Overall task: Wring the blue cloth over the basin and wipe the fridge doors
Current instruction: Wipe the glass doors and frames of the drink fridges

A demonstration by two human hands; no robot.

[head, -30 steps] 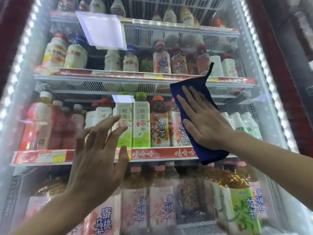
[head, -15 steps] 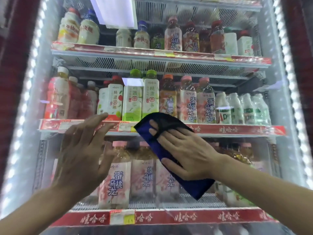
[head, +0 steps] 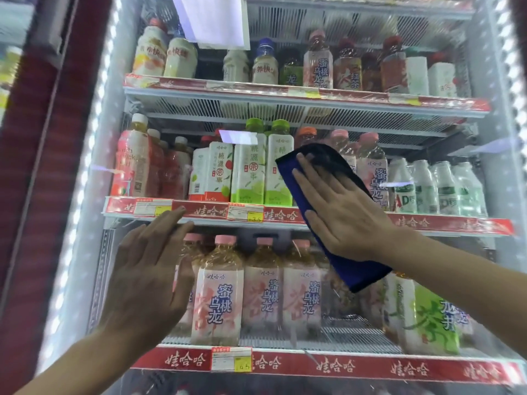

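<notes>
Under right hand (head: 342,212), blue cloth (head: 359,269) pressed flat on fridge door (head: 496,195) by straight fingers, nothing clasped. Since 0.5 s ago, cloth swept up-right from shelf rail (head: 205,212). Left hand (head: 151,269) kept spread, below-left of cloth. Wiping judged underway.

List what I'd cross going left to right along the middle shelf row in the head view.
dark red frame → LED strip → pink bottles → green-capped tea bottles → blue cloth under the flat right hand → white bottles
</notes>
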